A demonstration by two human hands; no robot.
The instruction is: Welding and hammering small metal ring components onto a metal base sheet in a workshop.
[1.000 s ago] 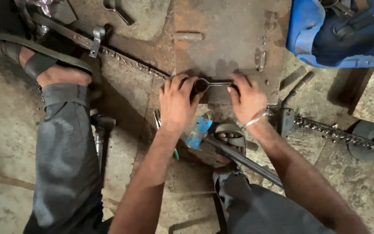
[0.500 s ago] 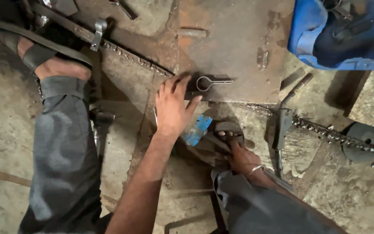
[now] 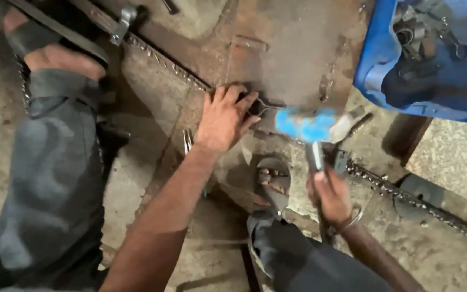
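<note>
My left hand (image 3: 224, 119) lies flat at the edge of a rusty steel plate (image 3: 298, 48), its fingers pressing on the ring end of a small spanner (image 3: 263, 108). My right hand (image 3: 331, 197) grips the handle of a hammer whose blue head (image 3: 305, 125) is blurred with motion, just right of the spanner and over the plate's near edge. A roller chain (image 3: 163, 59) runs diagonally under the plate and comes out on the right side (image 3: 406, 197).
A blue plastic crate (image 3: 428, 59) holding metal tools stands at the upper right. My sandalled feet rest on the concrete floor, one at the upper left (image 3: 55, 54), one below the plate (image 3: 274, 184). A metal bar with a clamp (image 3: 122, 21) lies along the chain.
My right hand left the spanner, drew back toward my right foot, and now holds the blue-headed hammer up by the plate. My left hand stayed on the spanner.
</note>
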